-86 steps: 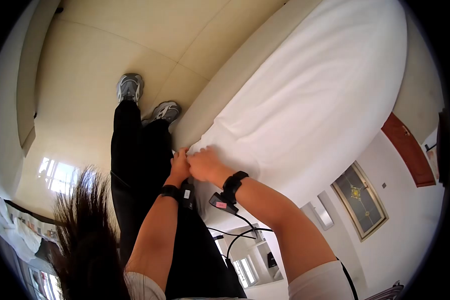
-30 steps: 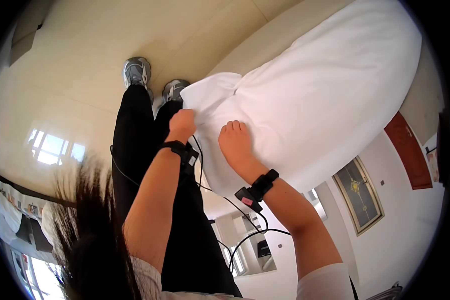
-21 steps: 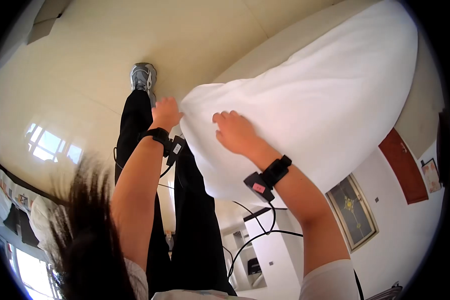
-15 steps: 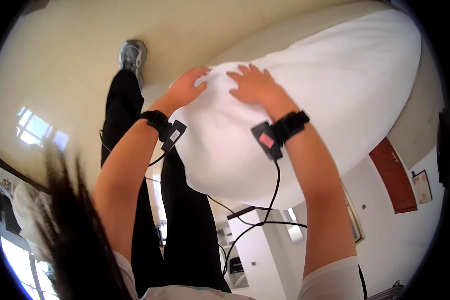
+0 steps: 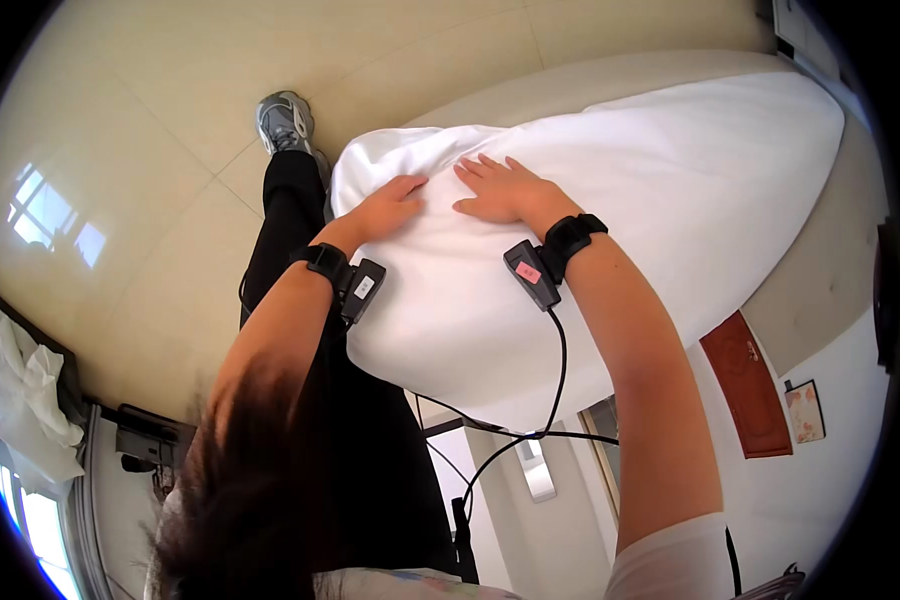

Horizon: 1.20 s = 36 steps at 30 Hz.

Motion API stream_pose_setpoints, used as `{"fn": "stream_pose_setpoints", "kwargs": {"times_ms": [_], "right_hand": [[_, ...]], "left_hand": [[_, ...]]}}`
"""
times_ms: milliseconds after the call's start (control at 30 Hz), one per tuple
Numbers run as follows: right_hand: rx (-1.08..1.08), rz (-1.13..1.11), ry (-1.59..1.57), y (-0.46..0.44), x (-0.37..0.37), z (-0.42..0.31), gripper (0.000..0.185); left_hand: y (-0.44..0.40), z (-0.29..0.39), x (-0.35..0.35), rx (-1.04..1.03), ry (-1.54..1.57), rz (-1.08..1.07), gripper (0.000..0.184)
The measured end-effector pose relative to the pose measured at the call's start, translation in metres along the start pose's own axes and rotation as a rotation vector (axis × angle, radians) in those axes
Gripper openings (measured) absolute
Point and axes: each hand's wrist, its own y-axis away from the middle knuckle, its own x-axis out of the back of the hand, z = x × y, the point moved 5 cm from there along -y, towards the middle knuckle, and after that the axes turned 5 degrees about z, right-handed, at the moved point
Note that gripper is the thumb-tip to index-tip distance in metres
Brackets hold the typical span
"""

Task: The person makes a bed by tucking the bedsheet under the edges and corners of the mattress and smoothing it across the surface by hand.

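A white sheet (image 5: 620, 220) covers a bed or padded surface, with folds near its left end. My left hand (image 5: 388, 208) lies on the sheet near that end, its fingers apart and pointing right. To its right, my right hand (image 5: 498, 190) rests palm down on the same cloth with the fingers spread. Neither hand holds anything. Each wrist wears a black strap with a small dark box, the left box (image 5: 365, 288) with a white label and the right box (image 5: 530, 274) with a pink one.
Beige floor tiles (image 5: 150, 130) lie beyond and left of the sheet. My shoe (image 5: 285, 120) stands on them. Black cables (image 5: 562, 370) hang from the wrist boxes. A red-brown door (image 5: 748, 385) and a small picture (image 5: 805, 411) show at the lower right, white fabric (image 5: 30, 400) at the left.
Both hands have moved forward over the sheet and opened out from closed shapes. The sheet's left end now lies farther out, and the view has turned.
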Motion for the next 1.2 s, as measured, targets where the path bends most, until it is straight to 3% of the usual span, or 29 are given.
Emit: {"fn": "stream_pose_setpoints", "kwargs": {"times_ms": [100, 300, 567, 667, 767, 833, 900, 967, 1033, 1167, 1200], "right_hand": [[0.0, 0.011, -0.016, 0.004, -0.005, -0.002, 0.067], [0.049, 0.204, -0.079, -0.001, 0.008, -0.006, 0.055], [0.14, 0.331, -0.075, -0.012, 0.012, -0.008, 0.041], [0.07, 0.287, -0.063, -0.026, 0.015, -0.018, 0.036], [-0.008, 0.122, -0.162, -0.052, 0.004, -0.029, 0.033], [-0.14, 0.135, -0.246, -0.054, -0.005, -0.035, 0.032], [-0.375, -0.029, -0.395, -0.055, -0.004, -0.04, 0.037], [-0.253, -0.027, -0.304, -0.05, 0.006, -0.027, 0.045], [-0.287, 0.041, -0.226, -0.046, 0.005, -0.001, 0.047], [-0.485, -0.099, -0.235, -0.016, 0.034, 0.016, 0.036], [-0.441, -0.119, -0.169, -0.029, 0.031, 0.014, 0.036]], "left_hand": [[0.004, 0.004, 0.002, -0.001, -0.148, 0.016, 0.045], [0.009, 0.021, 0.0, 0.251, -0.33, 0.073, 0.053], [0.003, 0.034, -0.007, 0.238, -0.446, 0.142, 0.051], [0.002, 0.03, -0.003, 0.238, -0.43, 0.099, 0.05], [0.013, 0.032, -0.005, 0.213, -0.466, 0.217, 0.048], [0.03, 0.049, -0.007, 0.28, -0.462, 0.179, 0.041], [0.047, 0.054, -0.012, 0.262, -0.524, 0.177, 0.039], [0.059, 0.066, -0.018, 0.183, -0.533, 0.241, 0.037], [0.066, 0.075, -0.02, 0.192, -0.484, 0.269, 0.035], [0.063, 0.08, -0.018, 0.258, -0.463, 0.194, 0.037], [0.062, 0.081, -0.017, 0.234, -0.467, 0.199, 0.035]]}}
